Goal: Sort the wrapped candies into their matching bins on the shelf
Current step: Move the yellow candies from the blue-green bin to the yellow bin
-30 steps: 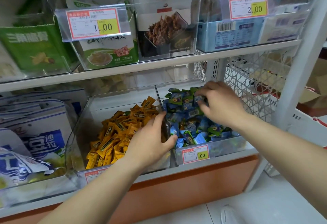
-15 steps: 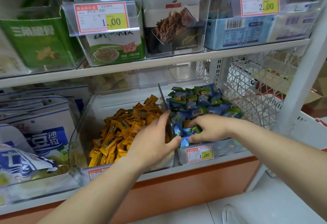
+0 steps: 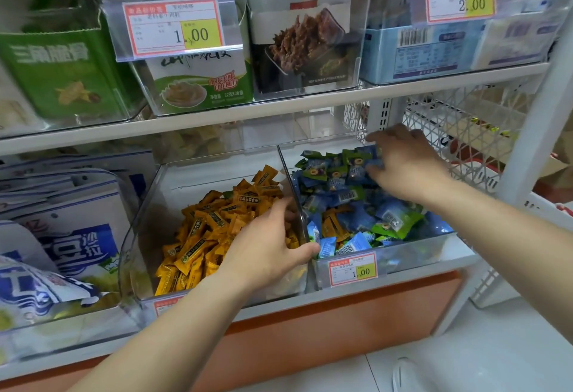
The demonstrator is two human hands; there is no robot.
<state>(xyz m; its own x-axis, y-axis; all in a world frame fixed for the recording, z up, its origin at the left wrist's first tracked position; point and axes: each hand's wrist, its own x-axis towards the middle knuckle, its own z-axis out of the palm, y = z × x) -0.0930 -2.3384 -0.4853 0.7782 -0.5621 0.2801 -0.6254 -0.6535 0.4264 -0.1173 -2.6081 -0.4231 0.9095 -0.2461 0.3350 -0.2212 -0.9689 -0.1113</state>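
Both hands are at the two clear bins on the lower shelf [image 3: 412, 277]. The left hand [image 3: 269, 246] grips the clear wall [image 3: 294, 193] between the bins: its thumb hooks over the edge on the right bin's side, and its fingers lie on the left bin's side among the yellow candies [image 3: 214, 230]. The right hand [image 3: 406, 168] reaches to the back of the right bin [image 3: 409, 253], palm down, with its curled fingers [image 3: 373, 168] on the blue and green candies [image 3: 356, 202]. Whether it pinches a candy cannot be told.

The yellow candies fill the left bin [image 3: 145, 212] in a heap. In the right bin, a few stray yellow candies [image 3: 330, 225] lie near the front, just beside the clear wall, among the blue and green ones. A red-bordered price tag [image 3: 353, 269] sits on the right bin's front.

Blue and white bags [image 3: 71, 236] stand to the left of the bins, and a white wire basket [image 3: 449, 131] is to the right. Snack boxes stand on the upper shelf [image 3: 279, 108].
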